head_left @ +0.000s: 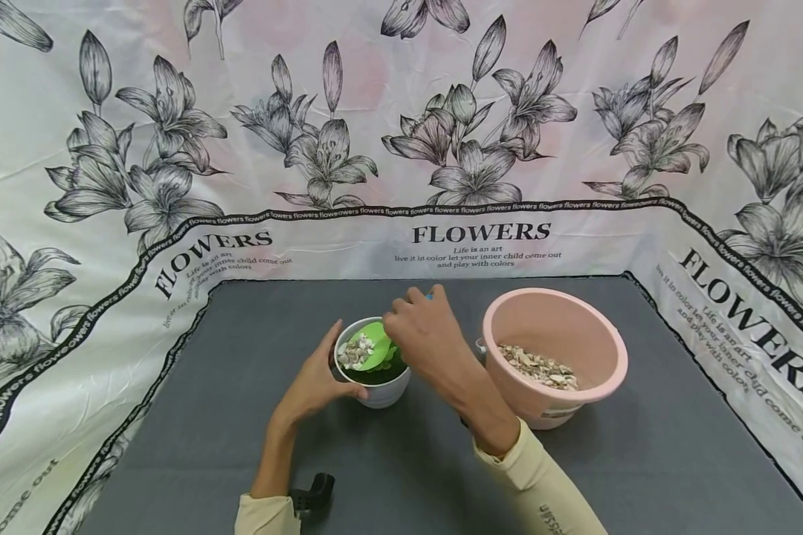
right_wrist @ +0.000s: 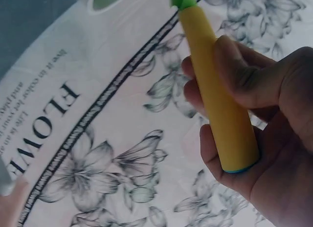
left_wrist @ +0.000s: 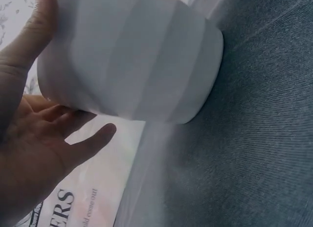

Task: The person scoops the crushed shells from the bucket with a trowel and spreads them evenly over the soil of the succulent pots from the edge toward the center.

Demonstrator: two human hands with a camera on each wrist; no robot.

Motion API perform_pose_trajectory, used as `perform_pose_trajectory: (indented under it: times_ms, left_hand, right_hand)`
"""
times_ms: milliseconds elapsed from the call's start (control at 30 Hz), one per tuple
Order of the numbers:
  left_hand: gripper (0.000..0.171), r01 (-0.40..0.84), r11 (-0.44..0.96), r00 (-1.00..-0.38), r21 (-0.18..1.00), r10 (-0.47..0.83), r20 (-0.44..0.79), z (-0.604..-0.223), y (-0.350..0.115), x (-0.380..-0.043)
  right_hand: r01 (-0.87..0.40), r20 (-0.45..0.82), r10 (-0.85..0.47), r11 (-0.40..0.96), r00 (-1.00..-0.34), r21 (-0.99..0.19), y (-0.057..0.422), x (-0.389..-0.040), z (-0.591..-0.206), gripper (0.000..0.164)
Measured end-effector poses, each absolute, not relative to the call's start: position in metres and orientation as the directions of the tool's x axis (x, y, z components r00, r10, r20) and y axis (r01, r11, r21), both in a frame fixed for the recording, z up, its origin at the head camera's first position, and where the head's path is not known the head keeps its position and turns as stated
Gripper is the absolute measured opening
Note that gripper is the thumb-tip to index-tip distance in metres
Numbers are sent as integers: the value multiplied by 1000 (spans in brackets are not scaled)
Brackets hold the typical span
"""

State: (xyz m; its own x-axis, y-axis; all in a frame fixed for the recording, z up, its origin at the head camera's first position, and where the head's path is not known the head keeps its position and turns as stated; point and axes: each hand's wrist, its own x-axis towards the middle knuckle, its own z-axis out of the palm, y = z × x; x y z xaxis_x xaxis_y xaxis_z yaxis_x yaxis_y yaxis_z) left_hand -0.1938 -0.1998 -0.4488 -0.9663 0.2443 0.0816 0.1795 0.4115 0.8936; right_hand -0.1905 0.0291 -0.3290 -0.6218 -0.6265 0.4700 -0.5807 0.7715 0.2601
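A white plant pot (head_left: 384,394) with a dark, green-leaved inside stands on the grey cloth. My left hand (head_left: 313,386) holds it from the left, thumb at the near side and fingers around the far side; the left wrist view shows its ribbed wall (left_wrist: 132,56) close up. Over the pot's mouth lies the green blade of a toy-like hand trowel (head_left: 378,346), with pale pebbles (head_left: 356,352) at its left tip. My right hand (head_left: 428,331) grips the trowel's yellow handle (right_wrist: 215,85), fingers and thumb curled round it. Part of the plant is hidden beneath the blade.
Just right of the pot stands a pink tub (head_left: 612,357) with small stones (head_left: 538,368) on its bottom. A grey cloth (head_left: 241,357) covers the table. Behind and at the sides hangs a flower-printed sheet (head_left: 348,245).
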Motion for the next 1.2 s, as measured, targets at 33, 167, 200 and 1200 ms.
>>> perform_pose_trajectory:
  times_ms: [33,167,200,1200]
  left_hand:
    - [137,187,419,-966,888,245,87,-448,-200,-194]
    - [137,215,461,-963,861,245,109,-446,-201,-193]
    - [137,222,472,-963,853,245,115,-446,-201,-193]
    - [101,201,487,-967,850,237,93,-443,-202,-175]
  right_hand:
    - [-572,485,-626,772,-610,277,27,-188,-329,18]
    - [-546,513,-617,781,-598,303,22,-185,-330,19]
    - [-544,510,-615,782,-601,302,21,-185,-330,16]
    - [-512,573,-601,792,-557,333,19,-181,-335,12]
